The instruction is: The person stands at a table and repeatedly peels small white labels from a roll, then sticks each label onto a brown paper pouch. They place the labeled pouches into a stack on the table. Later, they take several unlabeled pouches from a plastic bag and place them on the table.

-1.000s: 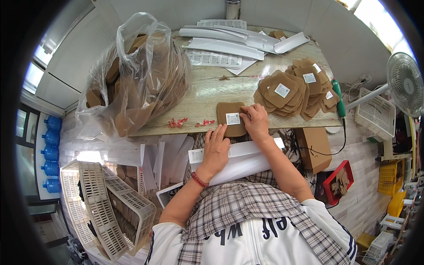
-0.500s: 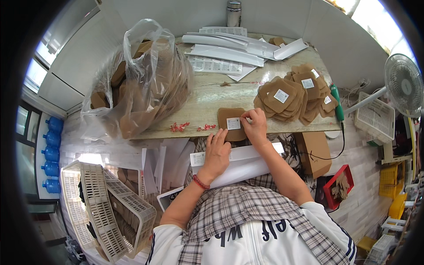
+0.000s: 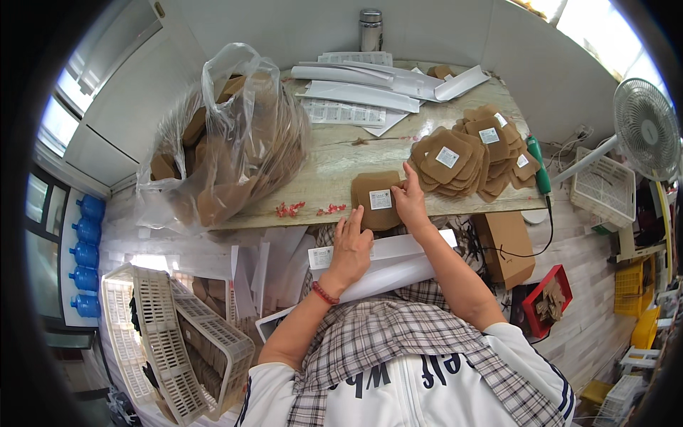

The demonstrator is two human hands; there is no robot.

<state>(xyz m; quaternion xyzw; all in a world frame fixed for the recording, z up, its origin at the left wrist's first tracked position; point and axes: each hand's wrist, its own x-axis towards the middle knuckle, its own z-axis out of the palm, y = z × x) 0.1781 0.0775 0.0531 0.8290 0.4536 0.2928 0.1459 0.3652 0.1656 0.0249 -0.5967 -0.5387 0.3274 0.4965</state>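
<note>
A flat brown pad (image 3: 364,215) with rounded corners lies at the table's front edge, a small white printed label (image 3: 380,200) stuck on its face. At its lower left corner rest the fingertips of my left hand (image 3: 350,249), the fingers stretched out. My right hand (image 3: 410,205) is on the pad's right side; its thumb presses by the label's right edge, and its index finger points up, away from the thumb. Across my lap, under both wrists, lies a white label sheet (image 3: 398,248). To the right is a pile of similar brown pads (image 3: 455,176), several bearing labels.
A clear plastic bag (image 3: 235,142) full of brown pads stands at the left. White sheets (image 3: 363,92) and a steel flask (image 3: 371,30) are at the back. A green corded tool (image 3: 538,165) lies by the right edge. Crates (image 3: 167,341), a carton (image 3: 506,245) and a fan (image 3: 646,128) surround the table.
My right thumb and index finger have come apart from a pinch at the label's right edge. The index finger now points upward. My left hand stays at the pad's corner.
</note>
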